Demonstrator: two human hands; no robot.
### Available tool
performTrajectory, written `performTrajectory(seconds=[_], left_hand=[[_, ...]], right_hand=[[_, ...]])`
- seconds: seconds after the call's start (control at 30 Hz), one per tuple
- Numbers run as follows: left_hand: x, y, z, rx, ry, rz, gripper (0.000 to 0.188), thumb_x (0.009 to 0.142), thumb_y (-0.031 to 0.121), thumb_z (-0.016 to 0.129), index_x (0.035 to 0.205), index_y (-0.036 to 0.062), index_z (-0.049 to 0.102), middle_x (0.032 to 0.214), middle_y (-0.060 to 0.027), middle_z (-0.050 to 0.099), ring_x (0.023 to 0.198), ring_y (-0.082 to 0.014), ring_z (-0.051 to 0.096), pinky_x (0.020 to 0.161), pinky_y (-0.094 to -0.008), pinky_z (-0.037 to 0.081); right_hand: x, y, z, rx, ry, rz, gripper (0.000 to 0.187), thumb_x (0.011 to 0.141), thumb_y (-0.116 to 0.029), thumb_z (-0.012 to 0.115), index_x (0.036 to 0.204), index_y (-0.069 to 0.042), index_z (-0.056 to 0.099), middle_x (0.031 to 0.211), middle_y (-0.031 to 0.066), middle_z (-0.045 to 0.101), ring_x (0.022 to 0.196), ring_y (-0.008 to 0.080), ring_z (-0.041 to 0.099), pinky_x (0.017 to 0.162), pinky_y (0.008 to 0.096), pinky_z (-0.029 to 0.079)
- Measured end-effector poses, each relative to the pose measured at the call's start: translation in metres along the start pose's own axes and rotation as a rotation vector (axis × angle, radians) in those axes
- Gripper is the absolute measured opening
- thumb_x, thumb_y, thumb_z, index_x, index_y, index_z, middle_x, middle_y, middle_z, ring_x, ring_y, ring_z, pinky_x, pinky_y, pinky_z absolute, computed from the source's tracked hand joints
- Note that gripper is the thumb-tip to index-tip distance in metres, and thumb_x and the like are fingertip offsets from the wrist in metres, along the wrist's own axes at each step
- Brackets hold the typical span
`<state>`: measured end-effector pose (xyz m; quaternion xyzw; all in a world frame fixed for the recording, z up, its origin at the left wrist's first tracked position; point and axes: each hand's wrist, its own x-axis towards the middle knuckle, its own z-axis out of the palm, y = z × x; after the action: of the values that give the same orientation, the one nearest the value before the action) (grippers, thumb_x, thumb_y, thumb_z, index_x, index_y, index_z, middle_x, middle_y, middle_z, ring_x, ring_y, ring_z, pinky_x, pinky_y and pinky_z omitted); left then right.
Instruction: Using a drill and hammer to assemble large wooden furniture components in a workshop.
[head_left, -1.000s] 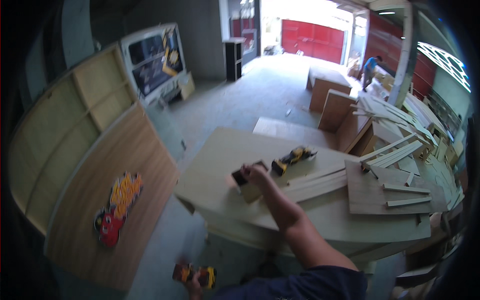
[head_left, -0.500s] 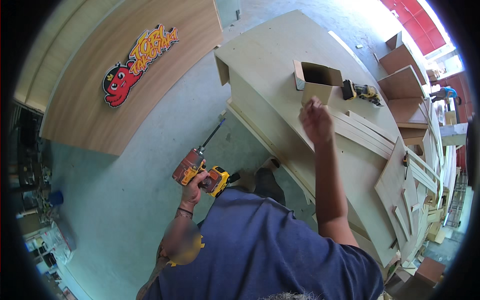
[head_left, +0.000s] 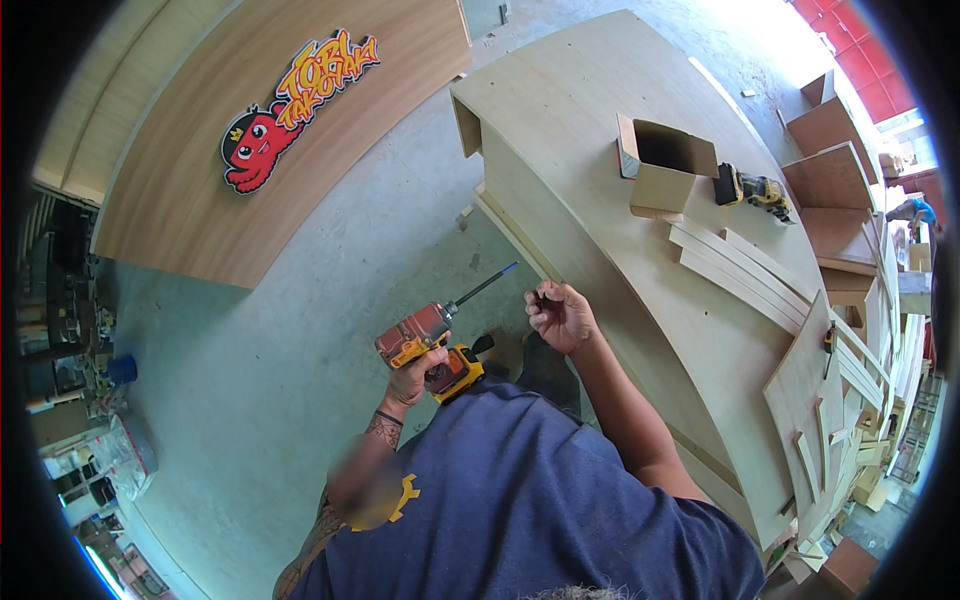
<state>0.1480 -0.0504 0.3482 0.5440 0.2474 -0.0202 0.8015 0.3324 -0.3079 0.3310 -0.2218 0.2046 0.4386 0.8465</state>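
Observation:
My left hand (head_left: 412,382) is wrapped round the grip of a red-brown and yellow cordless impact driver (head_left: 412,338). Its long dark bit (head_left: 488,285) with a blue tip points away and to the right. Just right of that tip, my right hand (head_left: 562,318) is curled, palm turned up, apart from the driver. Something small and dark shows among its fingers, too little to name. Beyond it, an open cardboard box (head_left: 662,190) stands on a pale wooden panel unit (head_left: 590,110); the inside of the box is dark. A second cordless power tool (head_left: 755,192) lies beside the box.
Wooden strips (head_left: 745,270) and a loose board (head_left: 800,380) lie on the unit's right part. A wood-faced counter (head_left: 180,200) with a red cartoon sign (head_left: 255,150) stands at the far left. Brown cabinets (head_left: 830,180) line the right, where a person in blue (head_left: 912,210) appears.
My right hand has come back from the cardboard box, down and left to near the driver's bit. The driver has shifted right and its bit tilts more to the right.

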Motion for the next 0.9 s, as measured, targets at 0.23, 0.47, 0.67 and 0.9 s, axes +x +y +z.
performTrajectory(seconds=[0.23,0.47,0.67,0.9], left_hand=[[0.0,-0.004,0.001,-0.011,-0.001,-0.04,0.034,0.088,0.003,0.064,0.121,0.0014,0.064,0.115,-0.0099,0.069,0.085,-0.0152,0.066,0.082,-0.0342,0.057],[-0.009,-0.011,0.006,-0.07,0.007,-0.085,0.035,0.088,0.002,0.064,0.122,0.0011,0.062,0.114,-0.0103,0.069,0.085,-0.0154,0.065,0.082,-0.0369,0.058],[-0.014,-0.025,0.004,-0.217,0.028,-0.108,0.031,0.09,0.004,0.067,0.121,0.0025,0.063,0.113,-0.0101,0.068,0.082,-0.0131,0.064,0.078,-0.0356,0.058],[-0.019,-0.045,-0.003,-0.1,0.08,-0.151,0.029,0.093,0.007,0.067,0.121,0.0035,0.063,0.112,-0.0075,0.068,0.081,-0.0114,0.063,0.077,-0.033,0.057]], right_hand=[[0.007,-0.008,0.01,-0.264,0.088,-0.138,0.006,0.09,-0.001,0.067,0.094,-0.004,0.064,0.079,0.0021,0.059,0.067,0.0119,0.055,0.056,0.0221,0.043],[0.011,-0.011,-0.01,-0.182,0.108,-0.167,0.008,0.092,-0.004,0.068,0.1,-0.002,0.066,0.087,0.0049,0.066,0.078,0.0152,0.065,0.069,0.025,0.056],[0.026,0.006,-0.019,-0.169,0.069,-0.15,0.012,0.099,-0.011,0.065,0.101,0.0,0.065,0.093,0.0099,0.069,0.084,0.0179,0.069,0.078,0.0254,0.062],[0.043,0.021,-0.03,-0.122,0.07,-0.09,0.012,0.101,-0.013,0.063,0.1,-0.001,0.065,0.097,0.0104,0.07,0.09,0.0182,0.07,0.084,0.0259,0.062]])
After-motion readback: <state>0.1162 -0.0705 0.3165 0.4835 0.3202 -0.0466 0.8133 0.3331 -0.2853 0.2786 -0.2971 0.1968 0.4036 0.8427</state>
